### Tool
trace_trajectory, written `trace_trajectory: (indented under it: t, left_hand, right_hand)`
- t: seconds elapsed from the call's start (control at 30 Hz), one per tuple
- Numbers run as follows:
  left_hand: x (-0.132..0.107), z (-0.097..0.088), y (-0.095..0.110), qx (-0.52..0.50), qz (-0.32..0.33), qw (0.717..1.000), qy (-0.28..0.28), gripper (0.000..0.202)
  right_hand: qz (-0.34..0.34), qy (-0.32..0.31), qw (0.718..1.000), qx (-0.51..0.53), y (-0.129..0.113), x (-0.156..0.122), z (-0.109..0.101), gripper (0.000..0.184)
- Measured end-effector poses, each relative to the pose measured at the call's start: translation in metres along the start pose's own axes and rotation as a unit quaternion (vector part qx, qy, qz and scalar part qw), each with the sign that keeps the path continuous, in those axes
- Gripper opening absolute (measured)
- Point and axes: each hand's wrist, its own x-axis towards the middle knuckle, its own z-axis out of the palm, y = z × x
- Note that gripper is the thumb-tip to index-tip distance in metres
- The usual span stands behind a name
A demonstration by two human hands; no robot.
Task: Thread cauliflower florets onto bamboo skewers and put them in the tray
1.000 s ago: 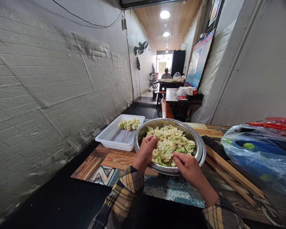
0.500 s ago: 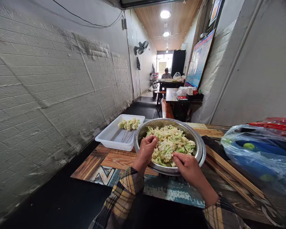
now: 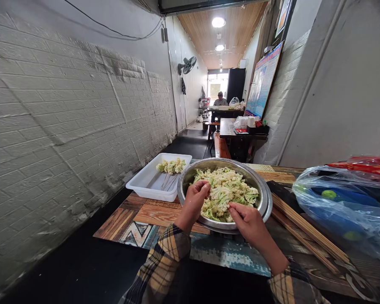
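A steel bowl (image 3: pixel 262 185) heaped with cauliflower florets (image 3: pixel 231 185) stands in front of me on the wooden-patterned table. Over the bowl's left side my left hand (image 3: pixel 194 200) is closed in a pinch; whatever is between its fingers is hidden. My right hand (image 3: pixel 248 221) reaches over the near right rim, thumb and forefinger pinched on a cauliflower floret at the front of the heap. To the left of the bowl, a white plastic tray (image 3: pixel 142 183) holds several skewers of cauliflower (image 3: pixel 171 166), their thin sticks pointing toward me.
Right of the bowl lies a bundle of bamboo skewers (image 3: pixel 310 226), with scissors (image 3: pixel 356 280) near its lower end. A clear plastic bag (image 3: pixel 342 202) covers the table's right side. Farther back are another table (image 3: pixel 228 126), an orange bench (image 3: pixel 221 145) and a seated person (image 3: pixel 221 100).
Both hands keep nearly the same pose over the bowl. The whole view has shifted very slightly.
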Motion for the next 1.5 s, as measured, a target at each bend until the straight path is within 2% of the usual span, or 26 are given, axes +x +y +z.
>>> trace_trajectory:
  t: [0.3, 0.6, 0.9, 1.2, 1.37, 1.5]
  left_hand:
    - [0.002, -0.002, -0.013, -0.035, -0.004, 0.999, 0.028, 0.022]
    - [0.001, -0.002, -0.009, -0.015, 0.001, 0.999, 0.048, 0.019]
    - [-0.001, -0.002, -0.005, 0.024, 0.018, 0.999, 0.037, 0.011]
    - [-0.002, 0.0, -0.004, -0.045, -0.022, 0.997, 0.054, 0.017]
    - [-0.001, -0.002, -0.011, -0.039, -0.005, 0.995, 0.086, 0.016]
    - [-0.001, -0.003, -0.013, -0.01, 0.015, 0.997, 0.078, 0.013]
  right_hand:
    - [0.003, -0.008, 1.0, -0.014, 0.0, 0.0, 0.001, 0.036]
    - [-0.009, -0.02, 1.0, -0.013, 0.002, -0.001, 0.001, 0.036]
    - [-0.008, -0.031, 0.999, -0.019, 0.002, 0.0, 0.0, 0.037]
    - [-0.001, -0.004, 1.0, -0.017, -0.001, -0.002, 0.002, 0.035]
    - [-0.008, 0.001, 1.0, -0.021, -0.001, -0.002, 0.003, 0.035]
    - [-0.006, 0.001, 1.0, -0.028, 0.0, -0.003, 0.004, 0.034]
